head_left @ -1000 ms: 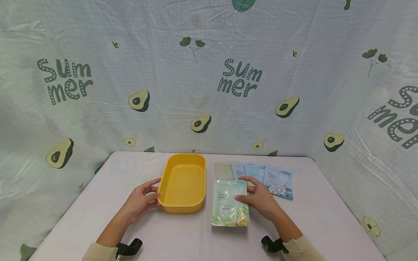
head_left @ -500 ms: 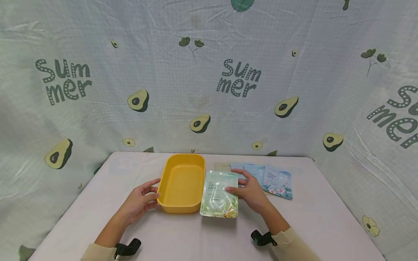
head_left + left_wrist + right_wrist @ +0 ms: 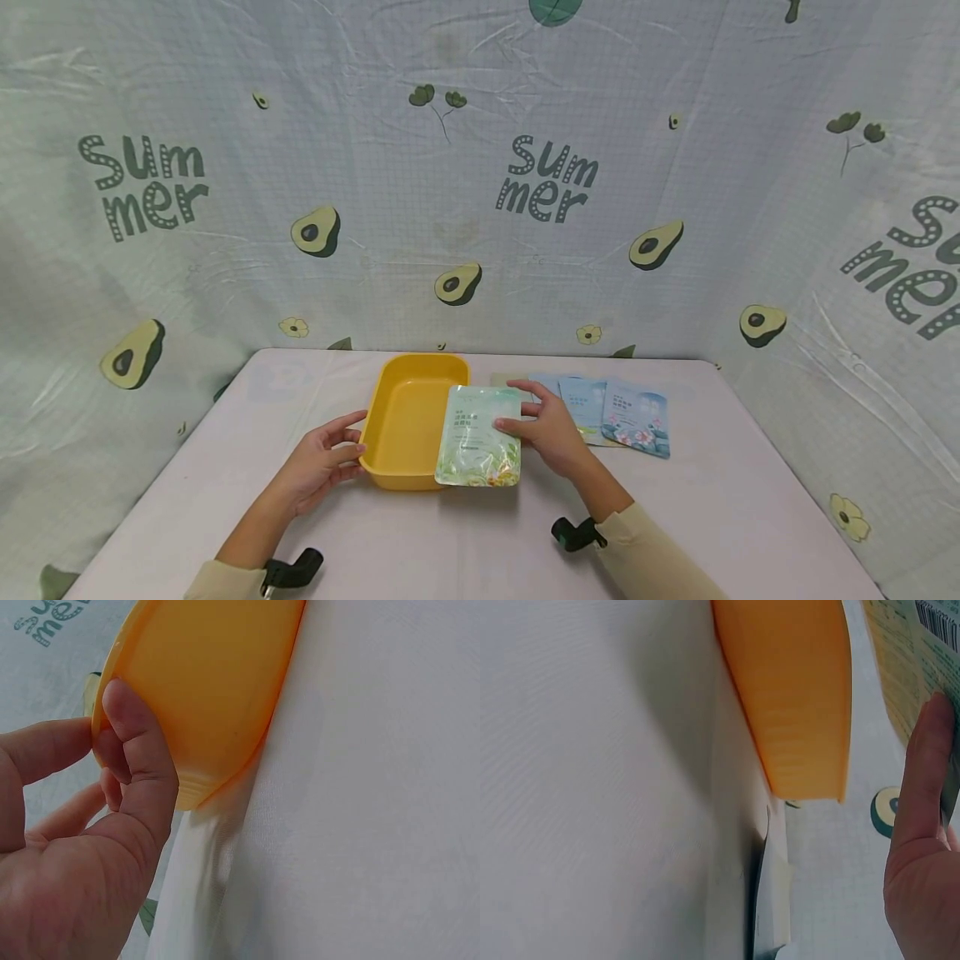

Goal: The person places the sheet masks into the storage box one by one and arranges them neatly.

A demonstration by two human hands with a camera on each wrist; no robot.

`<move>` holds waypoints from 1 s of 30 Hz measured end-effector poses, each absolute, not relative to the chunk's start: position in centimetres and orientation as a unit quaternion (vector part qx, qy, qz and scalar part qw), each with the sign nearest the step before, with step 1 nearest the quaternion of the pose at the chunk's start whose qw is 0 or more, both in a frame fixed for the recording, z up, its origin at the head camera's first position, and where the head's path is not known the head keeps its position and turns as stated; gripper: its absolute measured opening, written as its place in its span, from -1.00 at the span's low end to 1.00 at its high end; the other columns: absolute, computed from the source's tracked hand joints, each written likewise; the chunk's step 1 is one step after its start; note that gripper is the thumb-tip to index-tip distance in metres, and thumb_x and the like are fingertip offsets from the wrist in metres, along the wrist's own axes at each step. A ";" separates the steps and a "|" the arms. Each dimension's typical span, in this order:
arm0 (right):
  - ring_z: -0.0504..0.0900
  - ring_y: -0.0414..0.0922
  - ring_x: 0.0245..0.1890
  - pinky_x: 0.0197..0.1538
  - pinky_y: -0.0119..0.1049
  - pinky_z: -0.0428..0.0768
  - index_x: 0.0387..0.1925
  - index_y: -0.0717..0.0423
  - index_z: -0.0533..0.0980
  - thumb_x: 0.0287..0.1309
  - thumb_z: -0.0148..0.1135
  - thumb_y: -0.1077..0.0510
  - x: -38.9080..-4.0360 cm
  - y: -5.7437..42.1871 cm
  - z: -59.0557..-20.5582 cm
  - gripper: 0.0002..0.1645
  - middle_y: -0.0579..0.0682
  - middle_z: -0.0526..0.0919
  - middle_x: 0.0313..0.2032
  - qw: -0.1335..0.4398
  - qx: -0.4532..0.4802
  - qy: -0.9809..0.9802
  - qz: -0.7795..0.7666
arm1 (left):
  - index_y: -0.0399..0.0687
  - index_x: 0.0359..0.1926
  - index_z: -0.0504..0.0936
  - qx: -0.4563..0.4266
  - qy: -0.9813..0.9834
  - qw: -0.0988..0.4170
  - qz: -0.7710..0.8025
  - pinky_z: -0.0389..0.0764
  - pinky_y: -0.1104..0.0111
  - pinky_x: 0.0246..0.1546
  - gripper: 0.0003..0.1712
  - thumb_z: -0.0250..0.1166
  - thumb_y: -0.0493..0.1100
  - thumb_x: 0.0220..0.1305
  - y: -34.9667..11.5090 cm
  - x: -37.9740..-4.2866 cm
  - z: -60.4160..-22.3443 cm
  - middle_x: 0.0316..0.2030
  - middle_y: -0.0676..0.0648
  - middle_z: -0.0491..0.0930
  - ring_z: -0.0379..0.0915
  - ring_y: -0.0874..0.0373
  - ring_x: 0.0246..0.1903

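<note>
A pale green facial mask packet (image 3: 477, 437) hangs tilted over the right side of the yellow tray (image 3: 405, 475). My right hand (image 3: 551, 429) pinches it by its right edge, thumb on the front and fingers behind. Its printed back, with a barcode, shows in the right wrist view, where the right hand (image 3: 926, 817) is partly cut off. At the tray's left side, my left hand (image 3: 326, 462) holds the rim near the front corner. In the left wrist view, the left hand (image 3: 97, 825) has its fingertips against the tray wall (image 3: 202, 682).
Several blue packets, among them one with pink flowers (image 3: 637, 421), lie fanned out behind the right hand, overlapping a beige one (image 3: 510, 379). A pale cloth covers the table (image 3: 420, 550). A printed curtain (image 3: 375, 167) hangs around its back and sides.
My right hand has carried the green packet leftward and slightly away from me, from the tray's right to above its right edge. The left hand and tray stay in place.
</note>
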State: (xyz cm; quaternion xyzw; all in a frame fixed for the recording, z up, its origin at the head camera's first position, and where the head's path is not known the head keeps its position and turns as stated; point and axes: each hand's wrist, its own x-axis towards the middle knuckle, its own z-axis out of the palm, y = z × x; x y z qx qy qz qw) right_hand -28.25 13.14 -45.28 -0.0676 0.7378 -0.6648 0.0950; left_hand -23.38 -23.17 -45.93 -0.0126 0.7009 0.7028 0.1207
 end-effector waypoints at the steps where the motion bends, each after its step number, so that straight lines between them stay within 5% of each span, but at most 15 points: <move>1: 0.78 -0.02 -0.19 -0.13 -0.11 0.79 0.41 -0.09 0.36 0.06 0.57 0.11 -28.4 12.9 -45.2 -0.11 0.15 0.73 0.05 0.096 -0.068 0.739 -0.664 | -0.18 0.58 0.13 -0.012 0.700 0.121 0.703 0.75 0.35 -0.11 -0.20 0.22 -0.36 0.41 -23.2 -23.4 -45.9 -0.06 -0.07 0.41 0.60 0.10 -0.22; 30: 0.78 0.00 -0.11 -0.06 -0.16 0.77 0.44 -0.08 0.34 0.10 0.53 0.15 -31.5 8.0 -44.3 -0.10 0.11 0.73 0.08 0.140 -0.052 0.725 -0.673 | -0.15 0.58 0.14 -0.015 0.701 0.123 0.703 0.75 0.36 -0.11 -0.19 0.24 -0.34 0.41 -23.2 -23.5 -46.1 -0.07 -0.06 0.42 0.58 0.12 -0.23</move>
